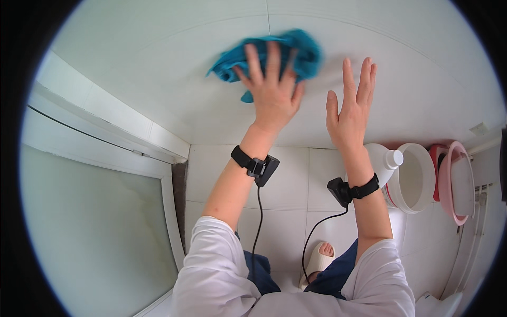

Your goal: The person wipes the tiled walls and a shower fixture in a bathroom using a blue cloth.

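Observation:
Against the white tiled wall (174, 68), a crumpled teal cloth (308, 53) lies spread under my left hand (272, 95). The fingers of that hand are splayed over the cloth, pressing it to the wall; they look slightly blurred. To the right, my right hand (351, 113) is raised with its fingers stretched out and thumb apart, holding nothing. It is close to the wall beside the cloth; whether it touches the tiles I cannot tell. Each wrist wears a black strap with a small device and a cable.
Below my right hand stand a white jug with a cap (392, 159), a white bucket (414, 179) and a pink basin (453, 179) with a red item between. A frosted glass door (100, 227) fills the left. A white slipper (318, 261) is on the tiled floor (280, 185).

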### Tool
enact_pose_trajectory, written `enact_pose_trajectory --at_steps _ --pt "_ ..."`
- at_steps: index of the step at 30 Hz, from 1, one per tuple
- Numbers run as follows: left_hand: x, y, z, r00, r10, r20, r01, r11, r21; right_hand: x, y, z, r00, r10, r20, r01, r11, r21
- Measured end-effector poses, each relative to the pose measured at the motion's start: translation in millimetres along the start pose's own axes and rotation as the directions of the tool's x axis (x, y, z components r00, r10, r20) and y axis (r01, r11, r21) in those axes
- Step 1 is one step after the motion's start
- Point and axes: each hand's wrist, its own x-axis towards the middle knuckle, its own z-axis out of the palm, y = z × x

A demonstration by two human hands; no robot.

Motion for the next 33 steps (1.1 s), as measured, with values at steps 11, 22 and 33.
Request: enact_pose_trajectory --at_steps 11,22,33 --pt "145 -79 -55 0.87 -0.155 -0.468 0.165 0.986 -0.019 51 15 -36 0.978 0.01 -0.209 -0.009 1.0 0.008" --pt "123 -77 -61 0.775 0.583 0.245 -0.63 0.743 0.226 88 21 -62 0.996 0.074 -0.048 -0.078 0.993 -0.087" --pt "158 -21 -46 0.862 0.491 0.129 -0.506 0.85 0.149 91 20 -58 0.998 0.066 0.012 -0.066 0.996 -0.057"
